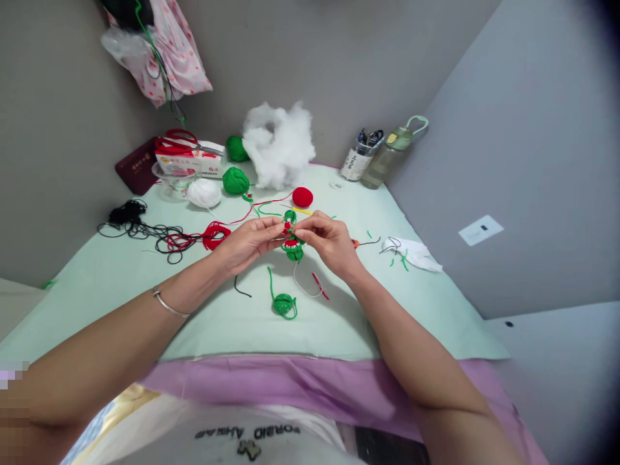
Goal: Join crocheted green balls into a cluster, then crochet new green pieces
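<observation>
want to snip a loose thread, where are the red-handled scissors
In the head view, the red-handled scissors lie at the upper left, atop the red-and-white packet, between the dark red booklet and the rear green yarn ball.

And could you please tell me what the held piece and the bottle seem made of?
Held piece: probably matte yarn, judging by its bumpy, stitched-looking surface. Bottle: likely smooth, tinted plastic, though possibly glass; its body looks translucent.

Crocheted piece (292, 245), green, red, white; pinched between both hands (330, 243).
</observation>
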Motion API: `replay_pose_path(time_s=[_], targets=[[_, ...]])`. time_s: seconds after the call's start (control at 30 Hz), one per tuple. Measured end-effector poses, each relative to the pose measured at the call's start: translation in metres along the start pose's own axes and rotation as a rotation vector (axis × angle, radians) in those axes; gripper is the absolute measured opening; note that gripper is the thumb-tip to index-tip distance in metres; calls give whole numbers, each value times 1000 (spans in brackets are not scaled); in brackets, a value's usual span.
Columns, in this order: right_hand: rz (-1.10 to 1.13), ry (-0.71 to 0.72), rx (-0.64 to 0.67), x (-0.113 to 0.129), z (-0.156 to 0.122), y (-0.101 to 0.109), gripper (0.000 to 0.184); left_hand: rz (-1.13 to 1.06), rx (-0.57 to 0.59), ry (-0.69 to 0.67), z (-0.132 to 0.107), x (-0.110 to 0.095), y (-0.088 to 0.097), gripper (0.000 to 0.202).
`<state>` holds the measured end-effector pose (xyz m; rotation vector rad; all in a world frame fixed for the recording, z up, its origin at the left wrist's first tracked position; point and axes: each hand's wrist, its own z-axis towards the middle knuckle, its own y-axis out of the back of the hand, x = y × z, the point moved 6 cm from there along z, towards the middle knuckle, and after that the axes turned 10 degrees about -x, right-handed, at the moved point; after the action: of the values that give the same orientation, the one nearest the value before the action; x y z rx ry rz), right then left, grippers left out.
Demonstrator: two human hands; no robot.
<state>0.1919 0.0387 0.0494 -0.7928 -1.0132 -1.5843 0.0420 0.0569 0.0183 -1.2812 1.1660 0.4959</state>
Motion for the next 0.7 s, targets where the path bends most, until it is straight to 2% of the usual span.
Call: replay_pose_path(time_s=[0.1, 0.2, 0.33, 0.5, 0.6, 0.7], targets=[[43, -71, -12, -4, 1, -1, 14, 13, -9, 2, 0, 2, 0, 15], [33, -75, -59, -6, 1, 0, 10, 9, -11, 6, 0, 4, 0, 14], [-95, 41, -94, -1, -3, -1, 4, 20, -11, -10, 0, 8, -1, 14], [-331, 229, -101, 11, -6, 0, 13, 7, -26, 2, 0, 8, 1, 16], [-424, 277, -90, 15, -6, 1, 16, -4, -48, -11, -1, 5, 2, 17], [-432, 263, -102, 13, -6, 1, 15, 17, -35, -19, -1, 5, 0, 17]])
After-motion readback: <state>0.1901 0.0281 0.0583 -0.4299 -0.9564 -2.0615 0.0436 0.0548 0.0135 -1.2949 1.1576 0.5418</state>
